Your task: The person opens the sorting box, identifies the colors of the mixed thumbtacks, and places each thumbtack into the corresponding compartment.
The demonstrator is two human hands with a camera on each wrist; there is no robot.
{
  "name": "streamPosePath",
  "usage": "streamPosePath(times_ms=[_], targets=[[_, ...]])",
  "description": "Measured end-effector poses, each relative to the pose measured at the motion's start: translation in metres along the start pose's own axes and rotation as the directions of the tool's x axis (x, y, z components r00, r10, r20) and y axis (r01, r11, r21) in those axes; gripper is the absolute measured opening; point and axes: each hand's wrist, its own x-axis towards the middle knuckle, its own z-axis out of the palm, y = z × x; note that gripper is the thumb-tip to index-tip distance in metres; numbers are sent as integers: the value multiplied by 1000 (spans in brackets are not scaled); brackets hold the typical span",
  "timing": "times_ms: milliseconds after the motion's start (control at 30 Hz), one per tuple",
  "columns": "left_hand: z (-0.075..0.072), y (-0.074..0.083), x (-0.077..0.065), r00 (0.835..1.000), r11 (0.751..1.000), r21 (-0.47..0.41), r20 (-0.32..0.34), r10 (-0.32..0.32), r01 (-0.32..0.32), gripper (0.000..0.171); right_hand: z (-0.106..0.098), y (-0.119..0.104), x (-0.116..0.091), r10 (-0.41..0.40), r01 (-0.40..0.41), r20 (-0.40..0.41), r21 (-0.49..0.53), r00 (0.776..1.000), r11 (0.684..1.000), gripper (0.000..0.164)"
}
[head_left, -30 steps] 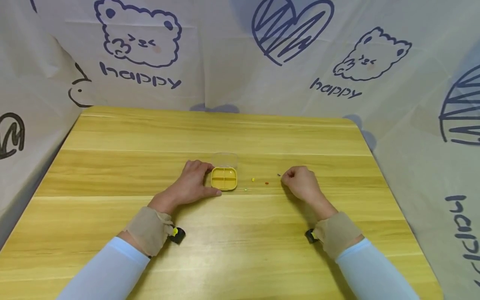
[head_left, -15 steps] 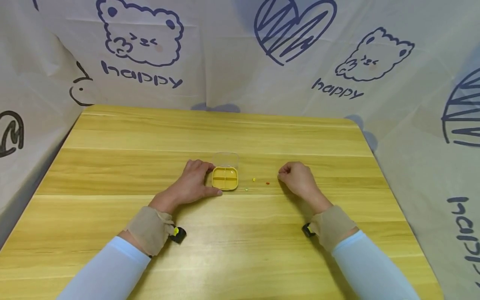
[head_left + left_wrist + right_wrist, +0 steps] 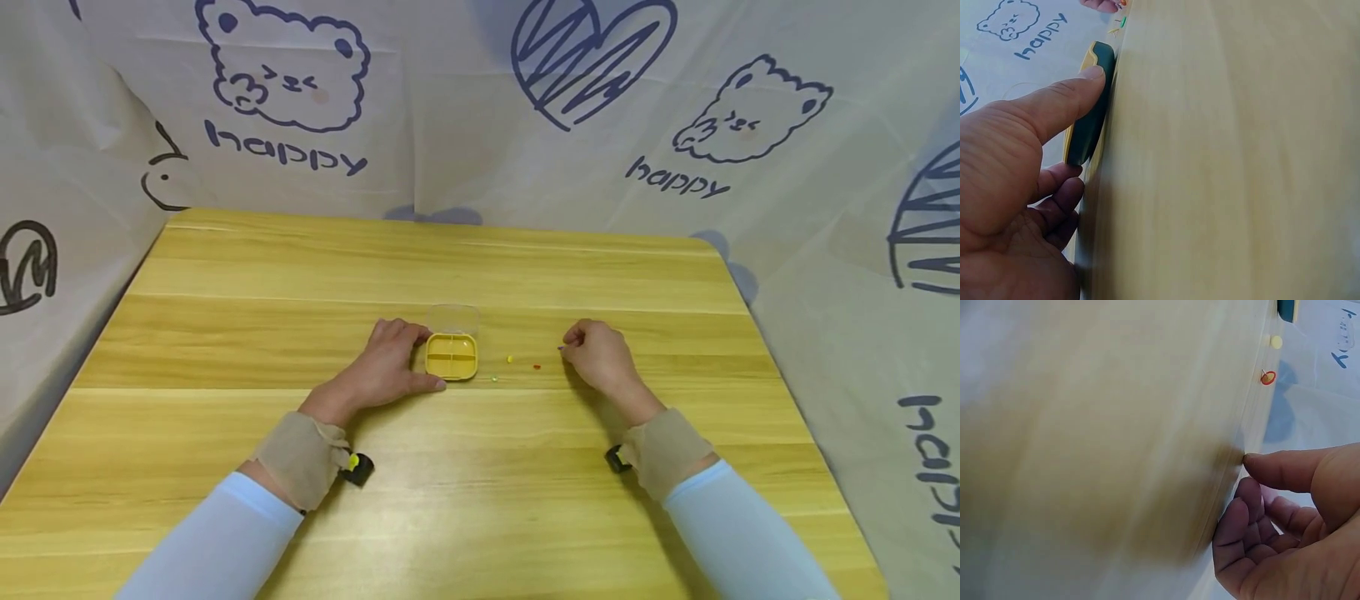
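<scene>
Word "happy" [image 3: 285, 152], dark blue, repeated, on white cloth [image 3: 465, 125]

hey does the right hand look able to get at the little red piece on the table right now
Probably yes: beyond the tiny purple piece at its fingertips, only bare tabletop separates the right hand from the red piece, and nothing visible blocks it.

A four-compartment box [image 3: 452, 357] with rounded corners, bright yellow inside and dark green outside, lies flat on the bench [image 3: 480, 492], its clear lid [image 3: 453, 317] swung open on the far side. A tiny purple piece [image 3: 561, 347], its shape too small to tell, shows well to its right.
</scene>
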Motion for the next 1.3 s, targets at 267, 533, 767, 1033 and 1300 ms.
streamPosePath(times_ms=[267,533,767,1033,1300], targets=[[-1,1,0,1000,1000,2,-2,5,-5,80,-1,-1,-1,28,-28,-4,-14,1000,1000,16],[-1,2,0,1000,1000,1,0,-4,4,79,2,-4,3,-21,21,0,-40,1000,999,13],[1,-1,1,1000,1000,1,4,-5,5,79,1,-2,4,-71,70,-14,-76,997,995,9],[0,-1,1,1000,1000,0,2,-8,8,79,-4,-2,4,-56,51,-59,-94,997,994,9],[0,1,1,1000,1000,-9,-1,-10,10,79,-3,0,5,-41,39,-29,-89,999,995,8]])
